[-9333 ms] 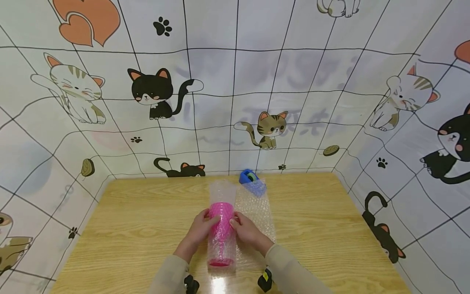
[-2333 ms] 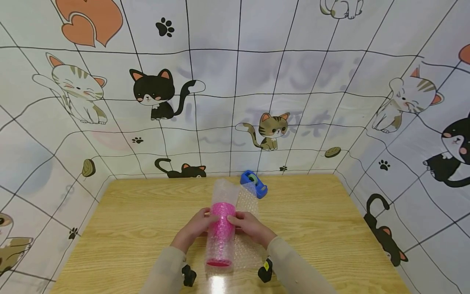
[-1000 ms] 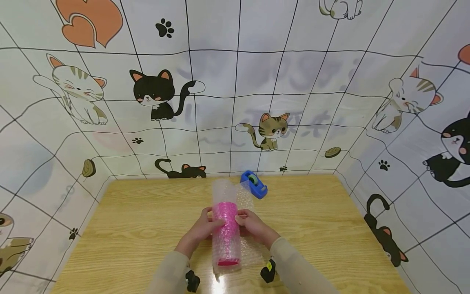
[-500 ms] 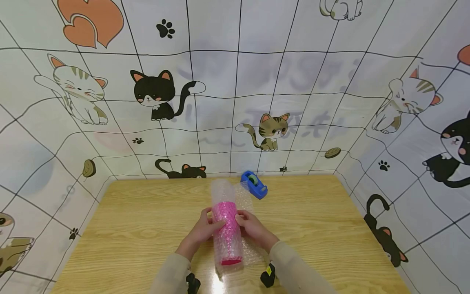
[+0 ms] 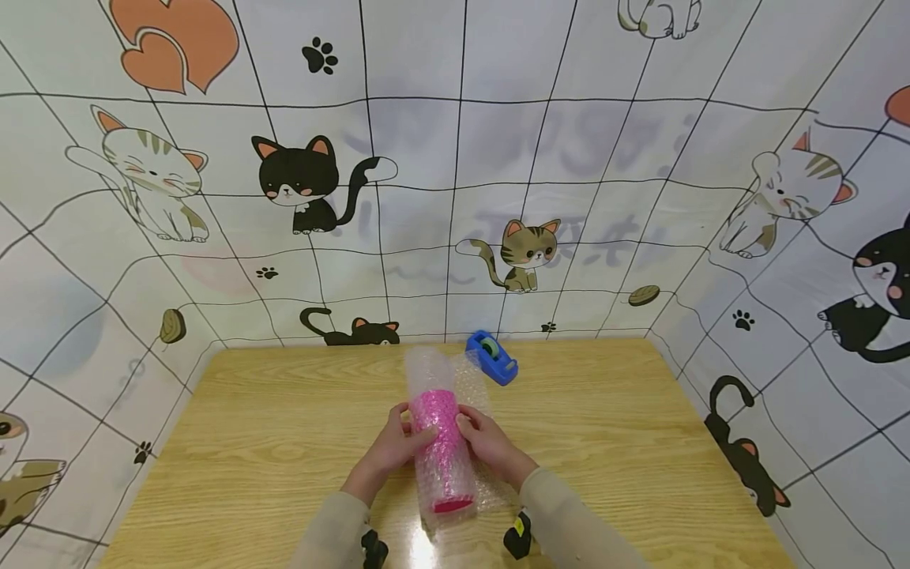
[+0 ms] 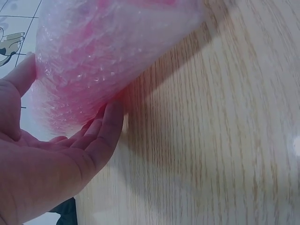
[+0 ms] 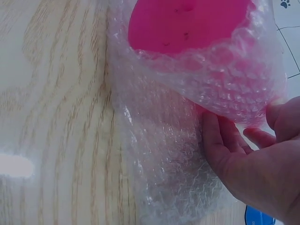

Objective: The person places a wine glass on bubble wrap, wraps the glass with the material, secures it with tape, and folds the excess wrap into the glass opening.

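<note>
Wood-grained table (image 5: 604,442) spreads beneath the pink cylinder (image 5: 444,454), with bubble wrap (image 7: 161,136) rolled round it, running on past its far end and lying loose and flat on its right. The cylinder lies directly between the hands, its long axis running away from the person, near end angled slightly right: the left hand (image 5: 394,442) grips its left side through the wrap and the right hand (image 5: 490,442) its right, fingers curled underneath, neither hand plainly nearer. Beyond its far end, to the right, sits a blue tape dispenser (image 5: 502,368).
</note>
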The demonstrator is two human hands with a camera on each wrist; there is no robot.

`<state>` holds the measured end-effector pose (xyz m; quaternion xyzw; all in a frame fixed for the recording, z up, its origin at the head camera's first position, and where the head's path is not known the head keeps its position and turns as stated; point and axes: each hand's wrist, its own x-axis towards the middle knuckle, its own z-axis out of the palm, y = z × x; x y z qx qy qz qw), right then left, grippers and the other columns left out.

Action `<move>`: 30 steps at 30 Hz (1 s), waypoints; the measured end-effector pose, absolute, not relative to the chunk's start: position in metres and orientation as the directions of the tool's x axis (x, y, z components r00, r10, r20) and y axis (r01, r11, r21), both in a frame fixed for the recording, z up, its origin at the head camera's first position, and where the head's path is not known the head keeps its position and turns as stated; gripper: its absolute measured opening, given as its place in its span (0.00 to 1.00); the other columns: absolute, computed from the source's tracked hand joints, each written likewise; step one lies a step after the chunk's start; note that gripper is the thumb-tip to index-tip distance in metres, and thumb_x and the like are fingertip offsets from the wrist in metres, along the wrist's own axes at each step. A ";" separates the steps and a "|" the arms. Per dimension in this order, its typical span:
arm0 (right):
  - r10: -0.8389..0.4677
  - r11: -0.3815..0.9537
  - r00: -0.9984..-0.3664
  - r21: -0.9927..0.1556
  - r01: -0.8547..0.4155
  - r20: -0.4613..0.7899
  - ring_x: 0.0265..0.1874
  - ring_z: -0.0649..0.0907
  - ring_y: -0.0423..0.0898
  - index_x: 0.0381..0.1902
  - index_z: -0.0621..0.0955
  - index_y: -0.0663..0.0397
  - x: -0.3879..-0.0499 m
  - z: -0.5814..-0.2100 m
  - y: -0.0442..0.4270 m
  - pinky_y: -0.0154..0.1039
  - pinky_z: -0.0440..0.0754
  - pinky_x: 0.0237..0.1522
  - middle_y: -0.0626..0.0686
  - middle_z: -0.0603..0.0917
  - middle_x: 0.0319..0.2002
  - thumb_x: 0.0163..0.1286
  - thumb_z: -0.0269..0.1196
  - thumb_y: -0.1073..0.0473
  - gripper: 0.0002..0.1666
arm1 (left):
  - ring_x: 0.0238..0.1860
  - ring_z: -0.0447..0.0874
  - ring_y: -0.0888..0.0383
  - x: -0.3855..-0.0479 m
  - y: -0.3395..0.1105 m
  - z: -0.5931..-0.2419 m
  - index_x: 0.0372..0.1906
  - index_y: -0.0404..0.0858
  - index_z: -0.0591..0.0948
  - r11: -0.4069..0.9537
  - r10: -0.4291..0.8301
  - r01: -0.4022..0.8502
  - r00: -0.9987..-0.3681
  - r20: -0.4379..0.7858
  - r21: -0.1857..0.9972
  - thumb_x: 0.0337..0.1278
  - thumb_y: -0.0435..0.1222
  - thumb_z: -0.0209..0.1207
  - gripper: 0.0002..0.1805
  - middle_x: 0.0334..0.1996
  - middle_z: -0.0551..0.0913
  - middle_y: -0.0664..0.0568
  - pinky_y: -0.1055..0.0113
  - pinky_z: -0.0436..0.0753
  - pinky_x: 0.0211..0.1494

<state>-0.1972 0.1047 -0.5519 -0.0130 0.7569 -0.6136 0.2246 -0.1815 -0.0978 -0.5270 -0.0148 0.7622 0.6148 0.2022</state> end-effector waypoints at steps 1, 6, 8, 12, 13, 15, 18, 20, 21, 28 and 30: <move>-0.294 0.249 -0.900 -0.935 0.251 -0.320 0.68 0.71 0.61 0.74 0.60 0.55 -0.197 -0.552 0.104 0.54 0.73 0.66 0.64 0.66 0.71 0.79 0.44 0.45 0.33 | 0.56 0.79 0.42 -0.182 -0.098 -0.527 0.73 0.32 0.45 0.240 0.226 -0.270 -0.919 -0.324 0.932 0.60 0.50 0.63 0.51 0.62 0.68 0.29 0.48 0.82 0.56; -0.310 0.239 -0.895 -0.938 0.251 -0.319 0.70 0.67 0.62 0.75 0.59 0.57 -0.197 -0.550 0.103 0.56 0.69 0.68 0.64 0.64 0.72 0.79 0.44 0.44 0.35 | 0.56 0.80 0.43 -0.182 -0.098 -0.528 0.73 0.33 0.46 0.234 0.231 -0.270 -0.918 -0.323 0.934 0.60 0.50 0.63 0.51 0.62 0.68 0.30 0.49 0.82 0.56; -0.321 0.236 -0.890 -0.938 0.255 -0.323 0.71 0.66 0.62 0.75 0.58 0.58 -0.197 -0.548 0.103 0.56 0.68 0.69 0.64 0.63 0.73 0.79 0.44 0.44 0.36 | 0.56 0.79 0.44 -0.182 -0.099 -0.528 0.74 0.33 0.46 0.236 0.235 -0.273 -0.915 -0.327 0.933 0.60 0.50 0.63 0.50 0.63 0.68 0.30 0.49 0.82 0.56; -0.345 0.245 -0.874 -0.932 0.269 -0.343 0.69 0.69 0.62 0.75 0.57 0.60 -0.197 -0.542 0.101 0.57 0.70 0.68 0.63 0.66 0.71 0.78 0.45 0.41 0.38 | 0.56 0.79 0.44 -0.184 -0.102 -0.530 0.75 0.34 0.47 0.266 0.236 -0.272 -0.912 -0.336 0.925 0.60 0.51 0.62 0.50 0.63 0.69 0.31 0.49 0.82 0.57; -0.355 0.253 -0.868 -0.930 0.268 -0.347 0.68 0.71 0.61 0.75 0.57 0.60 -0.197 -0.541 0.100 0.57 0.71 0.67 0.63 0.68 0.70 0.77 0.45 0.40 0.40 | 0.56 0.79 0.43 -0.185 -0.103 -0.530 0.75 0.35 0.47 0.270 0.239 -0.269 -0.912 -0.335 0.925 0.60 0.51 0.62 0.50 0.63 0.68 0.31 0.48 0.81 0.57; -0.373 0.269 -0.858 -0.926 0.263 -0.352 0.65 0.75 0.59 0.75 0.58 0.60 -0.197 -0.538 0.098 0.56 0.74 0.64 0.63 0.70 0.68 0.76 0.47 0.38 0.42 | 0.57 0.78 0.41 -0.186 -0.104 -0.530 0.76 0.34 0.47 0.286 0.241 -0.257 -0.913 -0.329 0.923 0.61 0.50 0.62 0.50 0.64 0.68 0.30 0.47 0.81 0.58; -0.385 0.293 -0.853 -0.923 0.249 -0.353 0.61 0.78 0.56 0.74 0.60 0.61 -0.197 -0.534 0.095 0.54 0.78 0.61 0.62 0.73 0.66 0.74 0.49 0.35 0.44 | 0.60 0.76 0.37 -0.188 -0.106 -0.530 0.77 0.35 0.46 0.302 0.251 -0.242 -0.913 -0.322 0.922 0.61 0.51 0.61 0.50 0.66 0.65 0.28 0.44 0.79 0.60; -0.377 0.304 -0.858 -0.921 0.242 -0.349 0.60 0.79 0.55 0.73 0.61 0.61 -0.196 -0.533 0.094 0.53 0.79 0.60 0.61 0.74 0.66 0.73 0.50 0.36 0.44 | 0.61 0.75 0.36 -0.188 -0.107 -0.530 0.78 0.37 0.46 0.307 0.254 -0.244 -0.910 -0.326 0.920 0.61 0.53 0.60 0.51 0.67 0.65 0.29 0.43 0.78 0.60; -0.372 0.302 -0.861 -0.922 0.240 -0.346 0.60 0.79 0.55 0.73 0.61 0.61 -0.196 -0.532 0.094 0.53 0.79 0.60 0.61 0.74 0.65 0.73 0.51 0.36 0.43 | 0.62 0.74 0.36 -0.188 -0.107 -0.530 0.78 0.38 0.45 0.309 0.257 -0.245 -0.909 -0.328 0.919 0.61 0.53 0.60 0.51 0.68 0.64 0.29 0.43 0.78 0.60; -0.377 0.264 -0.868 -0.935 0.235 -0.324 0.62 0.78 0.57 0.73 0.62 0.61 -0.197 -0.536 0.095 0.54 0.77 0.62 0.62 0.73 0.66 0.73 0.51 0.37 0.43 | 0.61 0.75 0.36 -0.186 -0.107 -0.530 0.78 0.38 0.44 0.279 0.258 -0.262 -0.906 -0.335 0.924 0.66 0.54 0.55 0.48 0.69 0.64 0.28 0.44 0.78 0.60; -0.393 0.244 -0.862 -0.940 0.239 -0.321 0.61 0.78 0.56 0.73 0.61 0.62 -0.198 -0.538 0.097 0.53 0.77 0.62 0.62 0.73 0.66 0.74 0.51 0.38 0.42 | 0.59 0.78 0.37 -0.187 -0.106 -0.531 0.78 0.38 0.43 0.265 0.257 -0.261 -0.908 -0.329 0.928 0.69 0.53 0.51 0.45 0.68 0.64 0.28 0.45 0.80 0.58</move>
